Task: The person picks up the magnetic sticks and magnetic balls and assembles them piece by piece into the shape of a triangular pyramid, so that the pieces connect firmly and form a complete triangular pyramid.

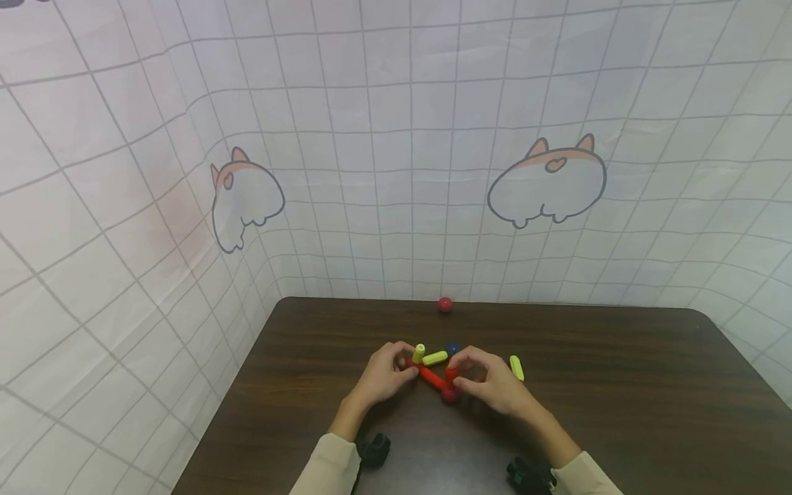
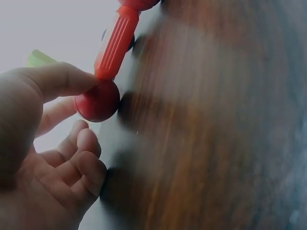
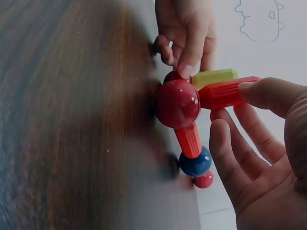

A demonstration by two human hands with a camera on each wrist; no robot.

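Observation:
My left hand [image 1: 380, 376] pinches a red ball [image 2: 98, 101] at the left corner of a joined ball-and-rod construction on the table. A red rod [image 1: 432, 378] runs from that ball to a nearer red ball [image 3: 177, 104]. Upright on the left ball stands a yellow-green rod [image 1: 419, 353]. My right hand [image 1: 498, 385] holds an upright red rod [image 3: 224, 92] between thumb and fingers, its lower end against the nearer ball. Another red rod [image 3: 189, 141] leads from this ball to a blue ball [image 3: 195, 162]. Behind lies a second yellow-green rod [image 1: 435, 358], reaching toward the blue ball.
A loose yellow-green rod [image 1: 516, 368] lies right of the construction, beyond my right hand. Near the table's back edge sits a separate red ball [image 1: 445, 304]. A white gridded cloth [image 1: 383, 172] hangs behind and beside the dark wooden table [image 1: 619, 385].

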